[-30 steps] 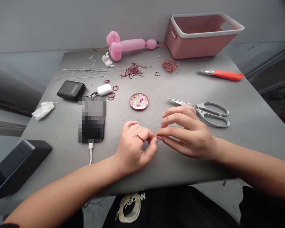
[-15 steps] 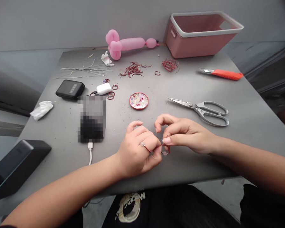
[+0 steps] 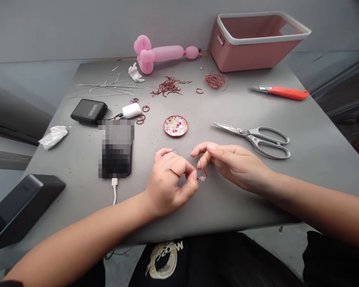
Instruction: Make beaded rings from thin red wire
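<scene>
My left hand (image 3: pixel 172 181) pinches a small beaded ring of dark red cord (image 3: pixel 202 177) between thumb and forefinger; a pale pink bead hangs at its lower side. Another cord ring with a clear bead (image 3: pixel 174 172) sits on a finger of this hand. My right hand (image 3: pixel 236 161) is closed at thumb and fingers, with a thin cord end rising from the ring to its fingertips. Just beyond the hands stands a round red-rimmed dish of mixed beads (image 3: pixel 176 126). Scissors (image 3: pixel 251 137) lie beyond my right hand, blades pointing left.
Behind are cord scraps (image 3: pixel 169 86), a cord coil (image 3: pixel 215 80), a pink balloon (image 3: pixel 167 53), a pink bin (image 3: pixel 251 54) and an orange utility knife (image 3: pixel 288 93). Leftward lie a phone (image 3: pixel 116 149), a power bank (image 3: pixel 89 111), a white case (image 3: pixel 131 111) and thin wires (image 3: pixel 104 87).
My right thumb and fingers have lifted from beside the ring, drawing the cord end upward. The ring and my left hand have shifted slightly up and left.
</scene>
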The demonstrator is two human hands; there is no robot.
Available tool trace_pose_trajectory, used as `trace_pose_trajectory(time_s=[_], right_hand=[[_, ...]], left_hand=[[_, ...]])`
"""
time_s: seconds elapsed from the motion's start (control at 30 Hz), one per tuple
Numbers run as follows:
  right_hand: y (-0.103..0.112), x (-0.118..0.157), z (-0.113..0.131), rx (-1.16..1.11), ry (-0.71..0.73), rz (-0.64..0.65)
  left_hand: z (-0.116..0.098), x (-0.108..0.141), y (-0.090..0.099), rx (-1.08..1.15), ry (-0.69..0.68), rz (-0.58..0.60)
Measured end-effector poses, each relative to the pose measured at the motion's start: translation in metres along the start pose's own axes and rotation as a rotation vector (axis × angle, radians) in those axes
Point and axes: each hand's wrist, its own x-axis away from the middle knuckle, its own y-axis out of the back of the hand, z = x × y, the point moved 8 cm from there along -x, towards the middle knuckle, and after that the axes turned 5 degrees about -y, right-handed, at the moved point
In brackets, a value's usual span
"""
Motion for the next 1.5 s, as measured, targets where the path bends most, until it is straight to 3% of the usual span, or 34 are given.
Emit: trace_pose_trajectory(time_s=[0.1,0.2,0.3,0.4,0.57,0.67,0.73,0.83,0.9,0.97,1.17,1.5], right_hand=[[0.012,0.014,0.031,0.408,0.407,-0.275],[-0.002,0.036,0.053,0.817,0.795,-0.424],[-0.015,0.045,0.054,1.087,0.941,-0.513],[-0.019,0.046,0.05,1.209,0.929,-0.58],[-0.028,0.043,0.045,1.206,0.904,-0.616],[-0.023,0.031,0.04,1.091,0.76,-0.573],[-0.015,0.014,0.032,0.918,0.542,-0.404],[-0.016,-0.003,0.013,0.554,0.194,-0.011],[-0.016,-0.003,0.01,0.38,0.081,0.111],[-0.012,0.0,0.014,0.351,0.085,0.081],[-0.004,0.013,0.032,0.539,0.29,-0.166],[-0.008,0.018,0.04,0.75,0.484,-0.207]], left_hand=[[0.009,0.001,0.0,-0.006,0.098,0.01],[0.013,0.002,-0.002,0.007,0.112,0.019],[0.014,0.002,-0.004,0.009,0.105,0.02],[0.014,0.002,-0.008,0.025,0.093,0.048],[0.016,0.003,-0.014,0.053,0.098,0.097],[0.014,0.003,-0.013,-0.012,0.064,0.089],[0.012,0.003,-0.011,-0.068,0.04,0.066],[0.01,0.003,-0.009,-0.123,0.012,0.048],[0.009,0.003,-0.01,-0.121,0.007,0.05],[0.01,0.003,-0.01,-0.106,0.025,0.046],[0.017,0.002,-0.004,-0.069,0.106,0.015],[0.009,0.004,-0.009,-0.005,0.059,0.078]])
